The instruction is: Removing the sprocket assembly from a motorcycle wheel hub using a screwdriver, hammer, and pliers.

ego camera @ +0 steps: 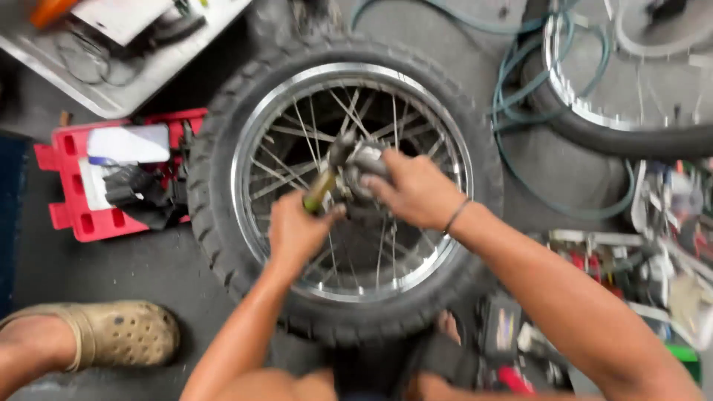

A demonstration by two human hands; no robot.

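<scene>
Your two forearms enter from the bottom edge and meet over the middle of a spoked motorcycle wheel (345,186) lying flat on the grey floor (148,267). Your left hand (295,230) is closed in a fist around the yellow-green handle of a hammer (327,178), whose dark head sits just above the hub (362,169). Your right hand (414,189), a dark band at its wrist, curls its fingers over the hub and touches it; whether it pinches a smaller part there cannot be told through the blur. Knobbly black tyre and bright chrome rim ring the spokes around both hands.

Left of the wheel, touching its tyre, lies a red plastic tray (74,200) bearing dark gloves (137,193) and a pale packet. A beige clog (111,334) on a foot rests at lower left. A second spoked wheel (616,111) lies at upper right, with green hose (520,96) looped beside it. Loose tools (639,267) crowd the right edge, and a metal tray (111,52) occupies the upper left corner.
</scene>
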